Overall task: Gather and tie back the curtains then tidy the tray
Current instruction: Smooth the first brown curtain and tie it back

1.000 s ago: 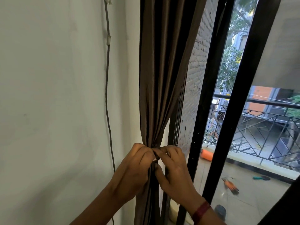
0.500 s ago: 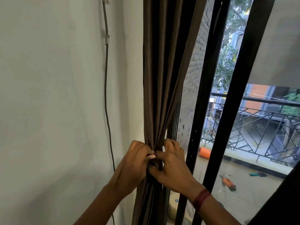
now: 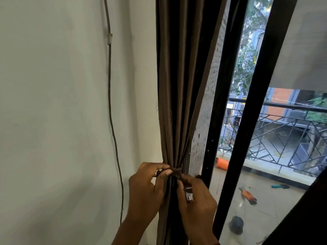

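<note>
Near six o'clock, left hand [image 3: 145,190] and right hand [image 3: 197,202] pinch a dark tie band [image 3: 175,170] round the gathered brown curtain [image 3: 178,85]; tying step; tightening likely follows.

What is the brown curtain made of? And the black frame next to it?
The curtain looks like woven cloth with a slight satin sheen: it hangs in soft folds that catch the light. The black frame seems painted metal, straight and smooth-edged, though I cannot be sure.
</note>
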